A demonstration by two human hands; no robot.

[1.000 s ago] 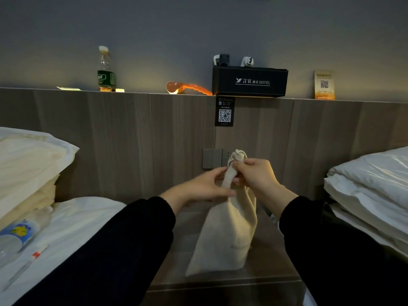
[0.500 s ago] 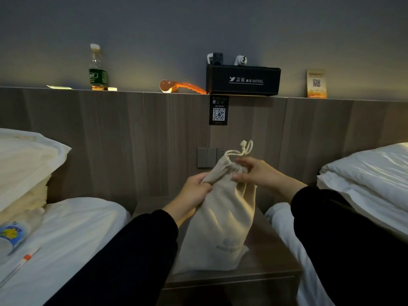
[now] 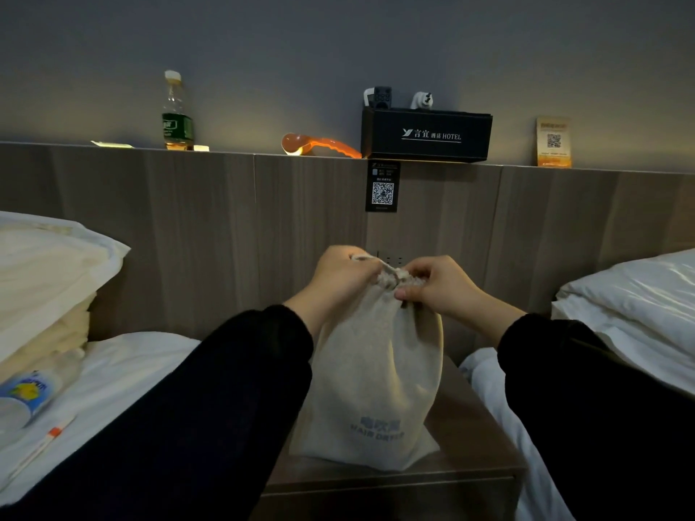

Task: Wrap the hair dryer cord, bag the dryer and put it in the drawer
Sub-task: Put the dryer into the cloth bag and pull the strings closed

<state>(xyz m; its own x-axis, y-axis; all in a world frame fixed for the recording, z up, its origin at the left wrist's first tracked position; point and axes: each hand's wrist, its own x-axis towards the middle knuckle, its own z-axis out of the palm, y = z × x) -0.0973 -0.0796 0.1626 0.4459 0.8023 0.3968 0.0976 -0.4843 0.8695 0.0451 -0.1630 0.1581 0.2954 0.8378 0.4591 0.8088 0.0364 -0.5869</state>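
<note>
The fingers (image 3: 361,274) of the left hand (image 3: 338,280) are clenched round the drawstring (image 3: 363,258). Those of the right hand (image 3: 438,289) pinch the puckered mouth of the bag (image 3: 376,370) from the other side, with the thumb tucked under the gathers.

The pull runs sideways at the very top of a tall, soft bag, so a hard or uneven tug could tip it over or drag it toward the near edge of the tabletop (image 3: 464,415), which is narrow. If the cloth bunches on one side only, the mouth may stay partly open. A loop of the dryer's cord could then work out and catch when the bag goes into the drawer.

The bag is pale beige canvas and stands upright on the tabletop, in the gap between the left bed (image 3: 124,370) and the right bed (image 3: 489,389). The wooden headboard (image 3: 233,238) is on its far side. The bag swells in the middle and its bottom corners splay flat. Blue lettering low on the near face reads HAIR DRYER. The dryer itself is hidden; the bulge suggests it is inside. Below the tabletop's near edge it is too dim to make out the drawer.
</note>
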